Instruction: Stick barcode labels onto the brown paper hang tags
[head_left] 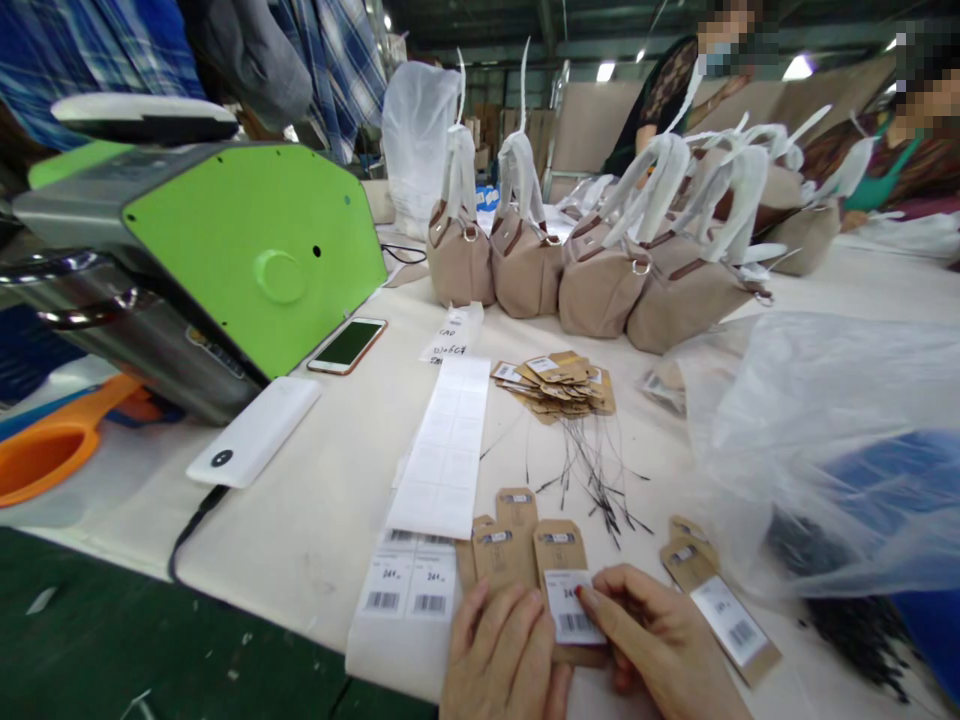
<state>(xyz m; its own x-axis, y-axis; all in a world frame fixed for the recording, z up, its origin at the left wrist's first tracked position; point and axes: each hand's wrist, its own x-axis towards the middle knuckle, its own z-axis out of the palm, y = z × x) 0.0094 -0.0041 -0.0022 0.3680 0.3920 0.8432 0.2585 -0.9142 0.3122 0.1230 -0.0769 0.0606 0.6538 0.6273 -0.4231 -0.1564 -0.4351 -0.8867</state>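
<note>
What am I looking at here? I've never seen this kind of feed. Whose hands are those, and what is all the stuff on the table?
This is one view from a camera on the worker's head, looking down at a pale table. The left hand steadies a brown cardboard tag; the right hand presses a white barcode sticker onto it. Beside them lie a strip of sticker sheets, a pile of finished tags with black strings, a phone, a white power bank and a green machine. Beige handbags stand behind. Other people sit across the table.
</note>
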